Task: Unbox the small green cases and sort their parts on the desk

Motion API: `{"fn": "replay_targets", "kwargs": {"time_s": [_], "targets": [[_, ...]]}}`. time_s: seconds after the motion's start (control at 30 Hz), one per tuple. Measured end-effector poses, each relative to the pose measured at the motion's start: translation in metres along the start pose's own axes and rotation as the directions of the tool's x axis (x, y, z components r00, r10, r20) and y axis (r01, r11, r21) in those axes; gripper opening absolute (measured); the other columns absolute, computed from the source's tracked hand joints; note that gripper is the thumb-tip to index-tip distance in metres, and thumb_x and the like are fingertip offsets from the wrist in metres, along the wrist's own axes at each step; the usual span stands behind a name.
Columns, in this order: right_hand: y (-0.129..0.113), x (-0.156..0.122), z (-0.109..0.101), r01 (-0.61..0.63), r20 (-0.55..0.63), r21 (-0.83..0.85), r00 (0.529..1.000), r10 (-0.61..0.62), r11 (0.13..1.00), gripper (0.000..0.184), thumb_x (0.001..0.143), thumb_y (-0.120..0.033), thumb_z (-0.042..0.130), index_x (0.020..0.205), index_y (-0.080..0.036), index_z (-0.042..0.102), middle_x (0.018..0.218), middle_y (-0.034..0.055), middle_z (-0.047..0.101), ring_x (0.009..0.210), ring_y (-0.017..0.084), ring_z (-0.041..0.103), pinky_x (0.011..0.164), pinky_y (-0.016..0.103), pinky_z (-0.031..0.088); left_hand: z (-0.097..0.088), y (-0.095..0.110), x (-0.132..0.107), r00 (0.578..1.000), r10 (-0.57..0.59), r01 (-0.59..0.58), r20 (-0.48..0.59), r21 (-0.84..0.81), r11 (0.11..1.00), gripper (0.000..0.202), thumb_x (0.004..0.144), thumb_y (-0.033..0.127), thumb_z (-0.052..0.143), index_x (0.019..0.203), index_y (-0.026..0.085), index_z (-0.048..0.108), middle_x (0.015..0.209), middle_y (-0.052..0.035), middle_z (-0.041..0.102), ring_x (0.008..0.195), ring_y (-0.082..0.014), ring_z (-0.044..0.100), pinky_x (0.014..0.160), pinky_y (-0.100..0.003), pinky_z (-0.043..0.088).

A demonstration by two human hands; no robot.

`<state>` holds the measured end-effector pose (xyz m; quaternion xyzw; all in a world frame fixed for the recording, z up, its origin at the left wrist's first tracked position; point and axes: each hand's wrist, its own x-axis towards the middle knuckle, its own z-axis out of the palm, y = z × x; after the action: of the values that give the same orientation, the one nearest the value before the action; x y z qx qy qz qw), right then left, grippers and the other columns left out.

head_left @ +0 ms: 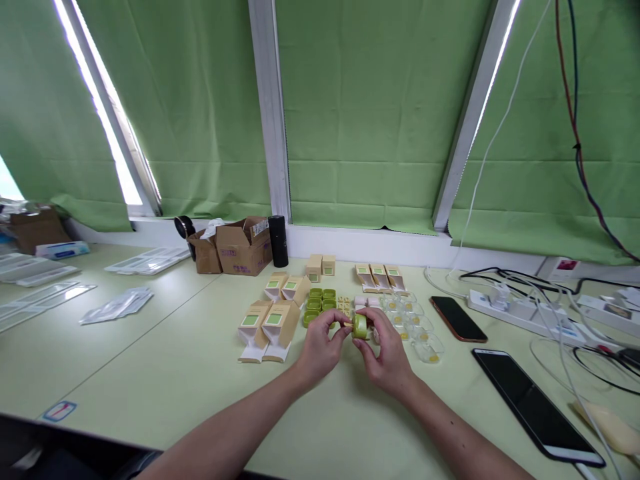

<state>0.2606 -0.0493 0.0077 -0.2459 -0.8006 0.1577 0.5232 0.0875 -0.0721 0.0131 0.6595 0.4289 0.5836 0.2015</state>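
Note:
Above the table, my right hand (386,358) is closed around a small green cup (360,326), turned on its side. My left hand (323,345) pinches a small yellowish piece (347,325) against the cup's left side; its exact shape is too small to make out. Just behind my hands sit several square green cups (313,304) in rows and small pale yellow pieces (344,303). Beside them are pale pink cylinders (367,302), partly hidden by my right hand. Clear plastic cups (419,327) with yellow bits inside spread to the right.
Open kraft boxes (281,321) with green labels stand left of the cups, with more boxes (380,277) behind. A cardboard carton (243,247) and black cylinder (278,241) are near the wall. Phone (458,319), tablet-like device (535,403), power strip (520,313) and cables lie right.

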Motion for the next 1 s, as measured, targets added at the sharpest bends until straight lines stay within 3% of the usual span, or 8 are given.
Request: {"fn": "replay_targets", "kwargs": {"time_s": [0.2,0.4,0.53,0.63,0.73,0.87,1.0], "targets": [[-0.003,0.002,0.0,-0.024,-0.013,0.04,1.0,0.024,0.999,0.043,0.09,-0.019,0.059,0.132,-0.025,0.051,0.123,0.0117,0.06,0.109,0.028,0.062,0.089,0.042,0.058,0.0,0.004,0.001,1.0,-0.012,0.012,0.004,-0.018,1.0,0.008,0.091,0.026,0.066,0.092,0.019,0.067,0.09,-0.0067,0.071,0.086,-0.0201,0.067,0.081,-0.034,0.055],[-0.006,0.005,0.001,-0.128,-0.048,0.19,0.989,0.14,0.973,0.04,0.095,-0.023,0.059,0.134,-0.026,0.053,0.134,0.0121,0.053,0.106,0.023,0.064,0.089,0.039,0.06,-0.002,0.01,0.0,0.998,-0.038,0.04,0.044,-0.06,0.997,0.033,0.093,0.033,0.069,0.122,0.018,0.064,0.115,-0.0126,0.071,0.105,-0.0243,0.068,0.095,-0.042,0.056],[-0.004,0.007,0.0,-0.146,-0.045,0.18,0.987,0.156,0.973,0.035,0.098,-0.03,0.059,0.133,-0.028,0.06,0.132,0.0122,0.052,0.111,0.024,0.062,0.09,0.039,0.061,-0.004,0.01,0.002,0.998,-0.04,0.043,0.049,-0.064,0.997,0.037,0.096,0.038,0.066,0.127,0.018,0.061,0.119,-0.0138,0.07,0.11,-0.0251,0.067,0.1,-0.044,0.055],[-0.002,0.008,-0.002,-0.111,-0.059,0.11,0.991,0.118,0.988,0.033,0.101,-0.03,0.055,0.133,-0.03,0.064,0.13,0.0115,0.051,0.123,0.026,0.058,0.098,0.042,0.058,-0.005,0.009,0.004,0.999,-0.011,0.012,0.048,-0.029,1.0,0.037,0.096,0.039,0.067,0.127,0.019,0.061,0.122,-0.0135,0.068,0.112,-0.0248,0.066,0.101,-0.044,0.054],[-0.001,0.009,-0.003,-0.056,-0.065,0.029,0.996,0.058,0.998,0.042,0.1,-0.023,0.053,0.14,-0.032,0.06,0.13,0.011,0.051,0.127,0.027,0.056,0.105,0.046,0.056,-0.006,0.007,0.005,0.998,0.044,-0.045,0.054,0.022,0.999,0.038,0.094,0.034,0.07,0.129,0.022,0.06,0.127,-0.0123,0.065,0.115,-0.025,0.064,0.102,-0.045,0.053],[0.001,0.006,-0.003,0.0,-0.084,-0.056,0.996,-0.004,0.998,0.053,0.095,-0.019,0.057,0.146,-0.03,0.05,0.133,0.0131,0.053,0.128,0.03,0.056,0.104,0.051,0.056,-0.008,0.004,0.007,0.99,0.117,-0.123,0.073,0.078,0.989,0.046,0.089,0.026,0.075,0.132,0.024,0.059,0.132,-0.0121,0.062,0.122,-0.0265,0.06,0.105,-0.046,0.052],[0.003,0.003,-0.002,0.05,-0.07,-0.099,0.996,-0.057,0.994,0.048,0.092,-0.015,0.056,0.138,-0.027,0.053,0.133,0.0138,0.053,0.129,0.03,0.056,0.104,0.051,0.056,-0.01,0.002,0.01,0.981,0.164,-0.175,0.107,0.103,0.979,0.048,0.088,0.023,0.077,0.133,0.026,0.06,0.13,-0.011,0.063,0.125,-0.0272,0.058,0.107,-0.048,0.05]]}}
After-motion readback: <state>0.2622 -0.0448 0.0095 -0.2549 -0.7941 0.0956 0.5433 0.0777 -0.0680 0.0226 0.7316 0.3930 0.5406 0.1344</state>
